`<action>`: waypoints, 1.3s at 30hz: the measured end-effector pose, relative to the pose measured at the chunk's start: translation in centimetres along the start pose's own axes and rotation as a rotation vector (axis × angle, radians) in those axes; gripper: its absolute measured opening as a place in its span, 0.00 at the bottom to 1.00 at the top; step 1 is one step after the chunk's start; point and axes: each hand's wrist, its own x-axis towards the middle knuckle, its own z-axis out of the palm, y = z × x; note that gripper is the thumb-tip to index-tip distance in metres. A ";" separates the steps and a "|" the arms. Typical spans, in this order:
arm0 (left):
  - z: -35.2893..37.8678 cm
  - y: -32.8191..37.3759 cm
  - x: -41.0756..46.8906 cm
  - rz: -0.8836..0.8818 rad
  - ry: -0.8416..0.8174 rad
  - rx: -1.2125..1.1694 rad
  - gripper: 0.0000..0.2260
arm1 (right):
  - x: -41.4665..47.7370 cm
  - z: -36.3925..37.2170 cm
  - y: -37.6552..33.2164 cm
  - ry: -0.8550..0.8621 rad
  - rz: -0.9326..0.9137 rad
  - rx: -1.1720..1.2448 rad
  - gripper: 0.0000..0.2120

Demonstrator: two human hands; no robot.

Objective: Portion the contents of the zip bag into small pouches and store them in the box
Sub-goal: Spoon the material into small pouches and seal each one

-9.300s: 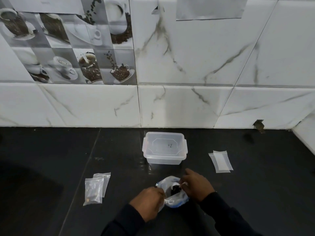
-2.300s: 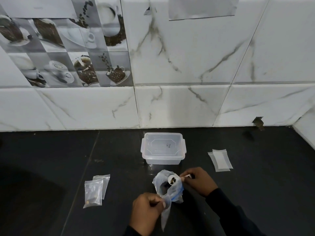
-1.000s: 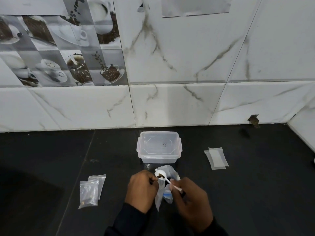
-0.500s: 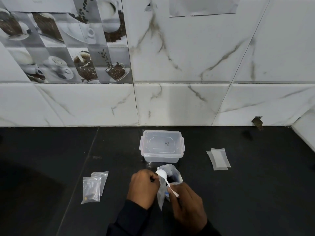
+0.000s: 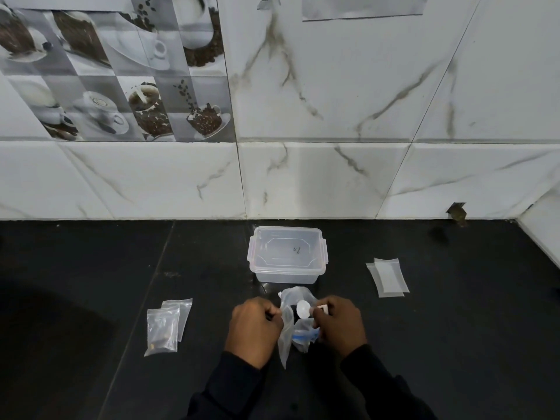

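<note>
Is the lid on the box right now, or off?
On: the embossed lid covers the box, flush with its rim.

- box (image 5: pixel 288 253): translucent plastic, smooth, lid slightly frosted.
- zip bag (image 5: pixel 285 338): thin clear plastic film, crinkled, glossy.
- spoon (image 5: pixel 303 308): white plastic, smooth.
- pouches (image 5: pixel 163 327): clear glossy plastic film.
- counter (image 5: pixel 454 328): black, smooth, faint sheen.
- wall tiles (image 5: pixel 318 177): white marble-look, glossy.
- sleeve (image 5: pixel 236 386): dark cloth, matt.

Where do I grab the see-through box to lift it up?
Probably its two short ends, coming in from left and right. The box stands upright with its lid on, and the lid's rim juts past the walls, so fingers can hook under it. The near side is crowded by the zip bag.
</note>
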 end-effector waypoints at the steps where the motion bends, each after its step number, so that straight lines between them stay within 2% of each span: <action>1: 0.0 0.0 0.0 -0.001 -0.008 0.000 0.06 | 0.4 0.1 -0.2 -0.032 0.039 0.066 0.02; 4: -0.2 -0.2 0.0 0.007 -0.006 -0.005 0.06 | 0.8 0.1 -0.6 -0.068 0.086 0.183 0.11; 6: -0.3 -0.3 0.0 0.011 0.000 -0.002 0.06 | 0.6 -0.2 -0.6 -0.064 0.099 0.166 0.18; 8: -0.3 -0.5 0.0 0.008 0.013 -0.002 0.06 | 0.0 -0.7 -0.3 -0.022 0.065 0.109 0.20; 13: -0.2 -0.8 -0.1 0.011 0.011 -0.022 0.05 | -2.3 -1.1 1.1 0.053 -0.098 0.063 0.11; 16: -0.2 -0.6 -0.1 0.066 0.013 -0.023 0.05 | -3.9 -1.2 0.6 -0.001 -0.269 0.063 0.05; 18: -0.4 -0.4 -0.1 0.134 -0.019 -0.023 0.05 | -4.3 -1.3 -0.3 -0.066 -0.443 0.032 0.08; 20: -0.7 -0.1 -0.2 0.220 -0.084 -0.042 0.07 | -4.0 -1.6 -1.0 -0.151 -0.601 -0.020 0.15; 22: -1.3 0.1 0.0 0.297 -0.142 -0.066 0.09 | -3.4 -2.2 -1.7 -0.225 -0.692 -0.067 0.17; 28: -2.9 -0.1 1.3 0.396 -0.287 -0.104 0.09 | -1.7 -4.4 -3.1 -0.371 -0.748 -0.190 0.11; 32: -3.2 0.1 1.8 0.420 -0.284 -0.161 0.09 | -1.1 -4.7 -3.9 -0.341 -0.781 -0.238 0.06; 34: -3.3 0.4 1.7 0.432 -0.251 -0.223 0.05 | -1.0 -4.8 -4.3 -0.306 -0.796 -0.214 0.03; 35: -3.3 0.7 1.5 0.433 -0.248 -0.257 0.07 | -1.0 -4.8 -4.5 -0.290 -0.798 -0.213 0.03; 37: -3.3 0.8 1.5 0.413 -0.281 -0.269 0.19 | -0.9 -5.0 -4.8 -0.263 -0.787 -0.221 0.03; 39: -3.0 0.5 1.5 0.405 -0.269 -0.172 0.26 | -0.8 -5.2 -5.1 -0.250 -0.770 -0.219 0.03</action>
